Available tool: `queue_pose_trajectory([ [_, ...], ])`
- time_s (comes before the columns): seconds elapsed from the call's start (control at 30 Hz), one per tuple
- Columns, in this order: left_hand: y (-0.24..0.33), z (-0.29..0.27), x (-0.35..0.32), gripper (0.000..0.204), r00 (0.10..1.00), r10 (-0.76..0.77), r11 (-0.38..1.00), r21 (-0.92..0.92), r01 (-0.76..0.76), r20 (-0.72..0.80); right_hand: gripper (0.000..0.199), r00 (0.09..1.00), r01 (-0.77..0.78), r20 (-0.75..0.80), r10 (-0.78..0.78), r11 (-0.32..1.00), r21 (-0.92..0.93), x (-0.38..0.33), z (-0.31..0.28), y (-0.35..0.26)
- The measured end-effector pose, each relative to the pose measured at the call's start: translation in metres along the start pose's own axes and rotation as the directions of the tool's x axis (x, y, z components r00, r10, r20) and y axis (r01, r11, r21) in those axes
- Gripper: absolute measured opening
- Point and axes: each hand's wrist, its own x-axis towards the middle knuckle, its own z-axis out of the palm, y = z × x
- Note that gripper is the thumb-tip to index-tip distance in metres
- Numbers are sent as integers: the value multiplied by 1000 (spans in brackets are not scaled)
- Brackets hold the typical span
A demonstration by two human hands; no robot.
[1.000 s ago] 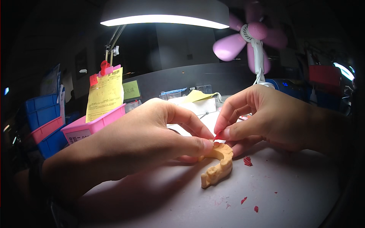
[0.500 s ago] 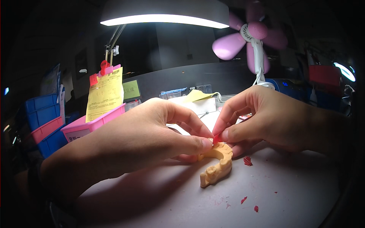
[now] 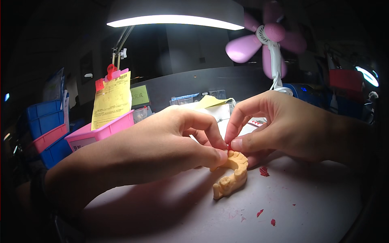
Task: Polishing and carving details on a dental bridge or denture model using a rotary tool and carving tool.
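A cream-coloured dental arch model (image 3: pixel 233 182) stands on the table, its curved row of teeth to the far right side. Above its far end my two hands meet, fingertips close together. My right hand (image 3: pixel 285 127) pinches a small red wax-like piece (image 3: pixel 229 146) between thumb and forefinger, its lower fingers beside the model. My left hand (image 3: pixel 162 141) is closed in a pinch at the same spot, thumb just over the model; what lies between its fingertips is mostly hidden.
Red scraps (image 3: pixel 263 171) lie right of the model on the white table (image 3: pixel 186 216). A pink tray (image 3: pixel 101 131) with a yellow paper slip (image 3: pixel 111 101) stands at left, near blue bins (image 3: pixel 45 117). Behind are a lit lamp (image 3: pixel 174 21) and a pink fan (image 3: pixel 275 32).
My left fingers have shifted slightly and bent more, and both pinches have closed tighter, so less of the red piece shows. The model stays in place.
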Motion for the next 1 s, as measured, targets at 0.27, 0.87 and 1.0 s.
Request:
queue_pose_trajectory([
  [0.27, -1, -2, 0, 23, 1000, 21, 999, 32, -20, -2, 13, 1000, -13, -11, 12, 999, -45, 4, 1, 2],
  [0.87, 1, 1, -5, 31, 998, 40, 994, -101, -44, -47, 13, 996, -7, -88, 15, 996, 94, 4, 4, 2],
  [1.0, 5, -5, -5, 33, 997, 3, 988, -154, -15, -79, 15, 983, 16, -181, -9, 999, 34, 4, -3, 0],
])
